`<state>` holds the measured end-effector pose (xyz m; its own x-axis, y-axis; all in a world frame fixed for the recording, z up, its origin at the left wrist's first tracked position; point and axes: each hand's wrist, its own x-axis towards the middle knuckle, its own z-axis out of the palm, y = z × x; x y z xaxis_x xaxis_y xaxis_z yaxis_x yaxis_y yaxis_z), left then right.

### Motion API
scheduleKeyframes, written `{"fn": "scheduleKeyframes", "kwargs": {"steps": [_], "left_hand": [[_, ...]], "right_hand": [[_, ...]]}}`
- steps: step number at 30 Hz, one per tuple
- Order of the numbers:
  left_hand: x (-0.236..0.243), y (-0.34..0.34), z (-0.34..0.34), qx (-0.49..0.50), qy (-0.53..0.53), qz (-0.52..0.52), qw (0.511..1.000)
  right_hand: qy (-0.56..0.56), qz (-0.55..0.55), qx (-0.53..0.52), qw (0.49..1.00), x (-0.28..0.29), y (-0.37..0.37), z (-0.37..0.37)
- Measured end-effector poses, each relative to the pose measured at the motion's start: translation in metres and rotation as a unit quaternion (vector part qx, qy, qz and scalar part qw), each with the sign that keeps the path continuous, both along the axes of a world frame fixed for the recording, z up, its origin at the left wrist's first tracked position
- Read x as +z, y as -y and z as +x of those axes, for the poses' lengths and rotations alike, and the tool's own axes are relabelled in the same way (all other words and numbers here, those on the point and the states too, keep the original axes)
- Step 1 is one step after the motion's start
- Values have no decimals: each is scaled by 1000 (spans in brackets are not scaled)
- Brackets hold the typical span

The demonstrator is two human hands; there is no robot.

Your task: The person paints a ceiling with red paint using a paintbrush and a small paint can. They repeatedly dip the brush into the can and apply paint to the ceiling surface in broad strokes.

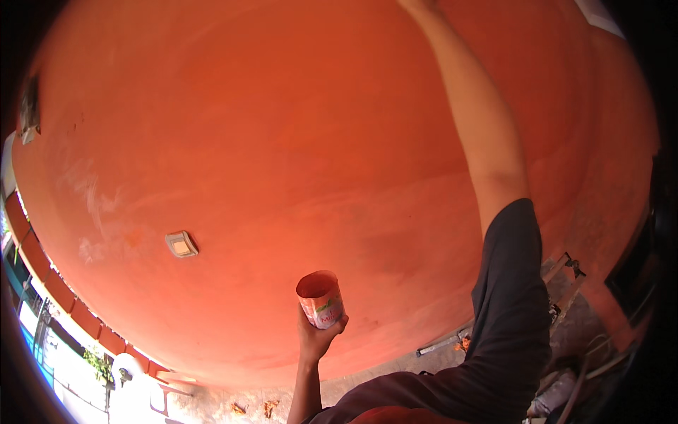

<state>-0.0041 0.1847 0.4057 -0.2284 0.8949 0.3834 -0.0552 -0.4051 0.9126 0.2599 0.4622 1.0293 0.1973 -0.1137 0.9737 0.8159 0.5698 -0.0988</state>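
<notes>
My left hand (319, 340) is wrapped round a can-like container (332, 316) with a printed pink and white label, held upright at the lower middle. Its inside is coated orange-red, like the wall (318, 162) behind it. My right arm stretches far up along that wall. Only a bit of my right hand (418, 3) shows at the top edge; its fingers are cut off, so what it holds, if anything, is hidden.
A wall switch (181, 244) with a pale frame sits left of the container. A dark fixture (30, 109) is on the wall at far left. Beside my right sleeve stands a frame-like object (565, 283) amid clutter. Dry leaves (270, 408) lie on the ground below.
</notes>
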Motion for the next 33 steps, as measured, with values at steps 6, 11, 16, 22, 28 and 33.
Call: {"fn": "scheduleKeyframes", "kwargs": {"steps": [6, 11, 16, 22, 28, 33], "left_hand": [[-5, 22, -10, 39, 17, 20, 999], [-7, 26, -4, 60, 35, 30, 997], [-11, 54, -15, 107, 71, 20, 991], [-9, 58, -10, 136, 48, 31, 989], [11, 44, 0, 111, 14, 29, 993], [11, 31, -6, 74, 8, 6, 997]], "right_hand": [[140, 59, -173, 973, -3, 33, -212], [178, 202, -189, 944, -8, 73, -337], [297, 248, -30, 922, -81, 164, -423], [247, 136, 379, 881, -65, 168, -405], [102, 81, 494, 860, -5, 67, -257], [-4, -3, 578, 816, -12, 4, -104]]}}
